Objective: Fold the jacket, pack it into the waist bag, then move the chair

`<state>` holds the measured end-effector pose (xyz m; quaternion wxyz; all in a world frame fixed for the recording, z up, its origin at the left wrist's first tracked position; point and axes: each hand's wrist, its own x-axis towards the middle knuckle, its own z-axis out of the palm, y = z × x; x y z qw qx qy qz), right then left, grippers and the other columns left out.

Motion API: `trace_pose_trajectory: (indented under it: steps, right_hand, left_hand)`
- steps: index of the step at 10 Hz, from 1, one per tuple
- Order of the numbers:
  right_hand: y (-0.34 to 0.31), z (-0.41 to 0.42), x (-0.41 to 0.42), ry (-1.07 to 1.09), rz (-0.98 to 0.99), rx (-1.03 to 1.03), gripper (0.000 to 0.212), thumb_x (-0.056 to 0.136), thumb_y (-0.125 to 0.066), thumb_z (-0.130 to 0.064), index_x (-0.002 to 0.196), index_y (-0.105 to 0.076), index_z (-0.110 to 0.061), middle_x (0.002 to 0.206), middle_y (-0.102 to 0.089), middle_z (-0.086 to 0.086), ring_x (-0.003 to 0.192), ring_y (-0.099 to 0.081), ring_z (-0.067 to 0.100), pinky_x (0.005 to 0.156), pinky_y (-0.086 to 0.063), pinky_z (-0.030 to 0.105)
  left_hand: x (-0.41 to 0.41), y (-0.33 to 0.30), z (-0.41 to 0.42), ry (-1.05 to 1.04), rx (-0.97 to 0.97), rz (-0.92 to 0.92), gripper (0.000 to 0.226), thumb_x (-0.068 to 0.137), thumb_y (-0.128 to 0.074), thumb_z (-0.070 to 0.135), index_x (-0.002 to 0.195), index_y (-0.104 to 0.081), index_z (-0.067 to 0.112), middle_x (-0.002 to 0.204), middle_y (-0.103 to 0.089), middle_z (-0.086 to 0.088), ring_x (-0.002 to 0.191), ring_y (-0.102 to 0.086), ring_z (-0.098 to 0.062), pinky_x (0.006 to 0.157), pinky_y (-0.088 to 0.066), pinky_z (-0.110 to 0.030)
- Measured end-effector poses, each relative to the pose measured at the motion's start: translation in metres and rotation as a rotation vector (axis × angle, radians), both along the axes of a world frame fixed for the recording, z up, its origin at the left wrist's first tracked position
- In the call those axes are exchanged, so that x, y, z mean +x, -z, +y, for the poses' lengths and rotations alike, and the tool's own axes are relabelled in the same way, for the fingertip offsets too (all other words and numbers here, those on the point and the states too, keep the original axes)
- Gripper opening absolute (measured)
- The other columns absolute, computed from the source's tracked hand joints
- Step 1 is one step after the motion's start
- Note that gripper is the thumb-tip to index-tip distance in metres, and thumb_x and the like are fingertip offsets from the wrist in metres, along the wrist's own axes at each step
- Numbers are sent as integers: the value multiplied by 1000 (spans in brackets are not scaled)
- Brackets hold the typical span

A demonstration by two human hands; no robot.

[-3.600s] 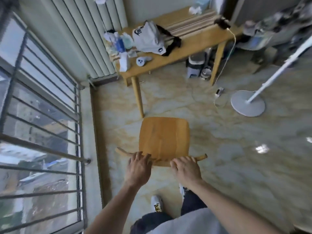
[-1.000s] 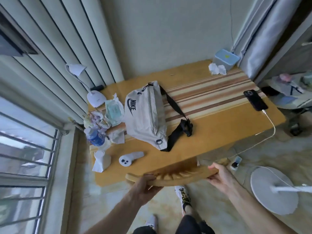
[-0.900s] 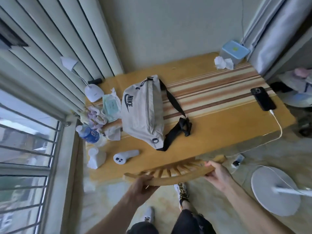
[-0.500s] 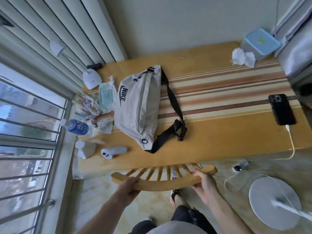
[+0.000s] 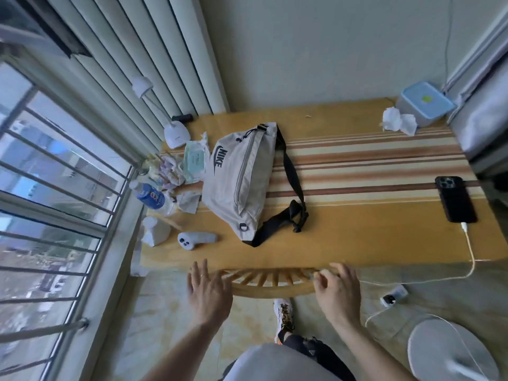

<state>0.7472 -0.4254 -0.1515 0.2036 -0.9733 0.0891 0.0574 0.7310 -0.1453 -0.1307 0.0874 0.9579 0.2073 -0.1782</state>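
Note:
The wooden chair point(image 5: 272, 284) stands tucked under the table's front edge; only its curved backrest with spindles shows. My left hand point(image 5: 209, 292) hovers over the backrest's left end, fingers spread, holding nothing. My right hand point(image 5: 336, 294) is over the right end, fingers loosely apart, off the wood. The beige waist bag point(image 5: 239, 180) with a black strap lies zipped and bulging on the wooden table point(image 5: 357, 235). The jacket is not visible.
A black phone point(image 5: 455, 199) charges at the table's right, its cable running to the floor. A white remote point(image 5: 196, 240), bottle point(image 5: 151, 198), lamp and tissues crowd the left side. A fan base point(image 5: 450, 353) sits on the floor right. Barred window at left.
The chair went under the table and both hands have let go of its backrest, now hovering open just above it.

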Motion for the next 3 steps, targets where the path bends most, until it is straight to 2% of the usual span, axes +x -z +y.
trace_pose_trajectory:
  steps: [1, 2, 3]
  right_hand:
    - [-12, -3, -10, -186, -40, -137, 39, 93, -48, -38, 74, -76, -18, 87, -76, 4, 103, -67, 33, 110, -30, 43]
    - [-19, -6, -27, -292, 67, -148, 39, 97, -47, -46, 113, -73, -22, 124, -71, 2, 139, -49, 32, 119, -25, 47]
    - [-32, -1, -52, -249, 147, 0, 38, 99, -54, -39, 131, -62, -21, 145, -54, 0, 142, -43, 26, 114, -36, 42]
  left_hand:
    - [-20, -8, -7, 218, -64, 50, 69, 92, -12, 55, 134, -61, 33, 149, -55, 4, 148, -32, -23, 120, -23, -39]
    - [-39, -10, -7, 322, -145, -19, 52, 100, -35, 52, 142, -52, 27, 151, -49, 3, 148, -31, -22, 114, -39, -41]
    - [-53, -15, -4, 297, -262, -55, 45, 102, -42, 46, 139, -54, 24, 152, -48, -3, 143, -39, -27, 111, -43, -42]
